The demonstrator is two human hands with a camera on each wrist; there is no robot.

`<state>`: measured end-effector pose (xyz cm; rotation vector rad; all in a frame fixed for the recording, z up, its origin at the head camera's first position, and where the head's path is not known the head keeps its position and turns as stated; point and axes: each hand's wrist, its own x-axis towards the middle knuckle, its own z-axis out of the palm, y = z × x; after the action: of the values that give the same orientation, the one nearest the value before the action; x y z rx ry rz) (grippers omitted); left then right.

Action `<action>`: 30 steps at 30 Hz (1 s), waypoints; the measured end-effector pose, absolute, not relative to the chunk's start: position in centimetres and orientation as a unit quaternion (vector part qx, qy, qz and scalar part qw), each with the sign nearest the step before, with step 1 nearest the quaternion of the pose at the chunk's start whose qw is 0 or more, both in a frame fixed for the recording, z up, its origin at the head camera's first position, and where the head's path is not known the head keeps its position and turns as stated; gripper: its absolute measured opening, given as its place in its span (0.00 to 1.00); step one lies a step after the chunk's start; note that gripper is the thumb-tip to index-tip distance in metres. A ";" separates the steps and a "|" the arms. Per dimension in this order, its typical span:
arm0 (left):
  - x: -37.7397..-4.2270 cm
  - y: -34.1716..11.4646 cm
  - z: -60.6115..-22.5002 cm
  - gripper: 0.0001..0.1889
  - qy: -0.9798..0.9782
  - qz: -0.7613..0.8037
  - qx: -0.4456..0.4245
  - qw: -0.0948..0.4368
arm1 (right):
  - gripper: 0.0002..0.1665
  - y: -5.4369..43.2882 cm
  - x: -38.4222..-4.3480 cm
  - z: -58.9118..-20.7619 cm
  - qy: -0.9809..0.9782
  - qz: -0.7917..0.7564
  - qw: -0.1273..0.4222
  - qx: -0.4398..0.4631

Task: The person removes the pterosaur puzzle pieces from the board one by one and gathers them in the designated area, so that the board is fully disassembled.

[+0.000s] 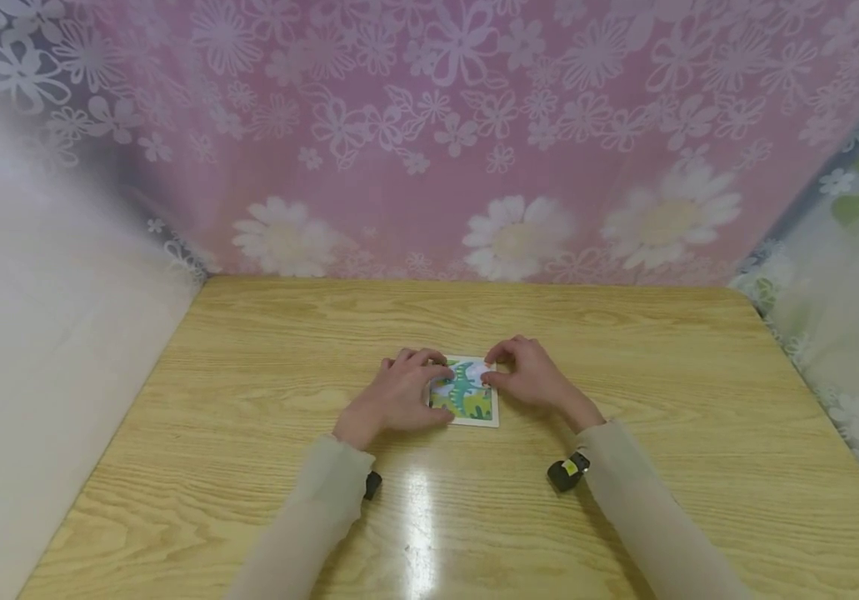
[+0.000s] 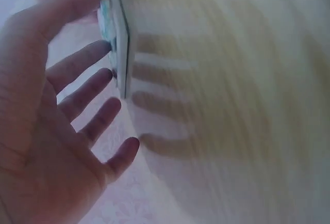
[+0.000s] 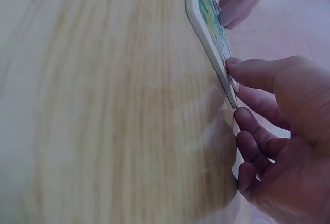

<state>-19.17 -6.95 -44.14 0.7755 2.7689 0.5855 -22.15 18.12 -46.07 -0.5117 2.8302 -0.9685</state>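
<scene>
A square dinosaur picture board (image 1: pixel 466 396) with a white border lies flat on the table, a teal dinosaur and green leaves on it. My left hand (image 1: pixel 402 392) spans its left side, thumb at the near edge and fingertips over the picture. In the left wrist view those fingers (image 2: pixel 85 66) are spread and fairly straight, tips at the board's edge. At the far right corner, my right hand (image 1: pixel 530 372) pinches a small puzzle piece (image 3: pixel 236 86) between thumb and index finger, mostly hidden by them. Its other fingers rest curled against the table by the board's edge.
The wooden table (image 1: pixel 249 350) reaches back to a pink floral curtain (image 1: pixel 399 167). A pale wall covering (image 1: pixel 47 292) borders the left side, and a leafy patterned cloth (image 1: pixel 849 333) the right. Black wrist cameras (image 1: pixel 566 473) sit under both sleeves.
</scene>
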 end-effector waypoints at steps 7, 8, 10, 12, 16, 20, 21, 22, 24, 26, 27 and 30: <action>-19.5 -4.8 -44.7 0.26 0.951 0.218 0.203 0.078 | 0.13 18.2 -22.5 -46.4 0.930 -0.322 0.059 -0.166; -19.6 -4.6 -44.7 0.25 0.953 0.220 0.193 0.078 | 0.13 18.1 -22.5 -46.4 0.929 -0.325 0.059 -0.166; -19.7 -4.3 -44.8 0.23 0.955 0.227 0.172 0.081 | 0.13 18.1 -22.4 -46.4 0.928 -0.329 0.059 -0.166; -19.7 -4.1 -44.9 0.22 0.955 0.238 0.154 0.087 | 0.13 18.1 -22.3 -46.3 0.927 -0.334 0.063 -0.161; -19.6 -4.1 -45.3 0.22 0.949 0.269 0.131 0.098 | 0.13 18.0 -22.1 -46.2 0.926 -0.337 0.067 -0.158; -19.6 -4.2 -45.5 0.21 0.945 0.288 0.123 0.098 | 0.13 17.9 -22.0 -46.1 0.926 -0.336 0.065 -0.161; -19.7 -4.2 -45.6 0.21 0.944 0.290 0.121 0.098 | 0.13 17.9 -22.0 -46.1 0.926 -0.336 0.064 -0.162; -19.7 -4.1 -45.6 0.21 0.944 0.291 0.120 0.097 | 0.13 17.9 -22.0 -46.1 0.926 -0.335 0.063 -0.161; -19.7 -4.1 -45.6 0.21 0.944 0.292 0.118 0.096 | 0.13 17.9 -22.1 -46.2 0.928 -0.330 0.059 -0.161; -19.8 -4.1 -45.6 0.21 0.945 0.292 0.115 0.095 | 0.13 17.9 -22.2 -46.3 0.931 -0.325 0.058 -0.158; -19.8 -4.0 -45.5 0.20 0.945 0.291 0.113 0.095 | 0.13 17.9 -22.2 -46.3 0.932 -0.323 0.058 -0.156; -19.8 -3.9 -45.5 0.20 0.946 0.291 0.107 0.097 | 0.13 17.8 -22.2 -46.4 0.935 -0.318 0.063 -0.146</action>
<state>-19.75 -3.94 -45.50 0.3165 2.7997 0.8623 -22.17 17.79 -46.41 -0.4406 2.8237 -0.9622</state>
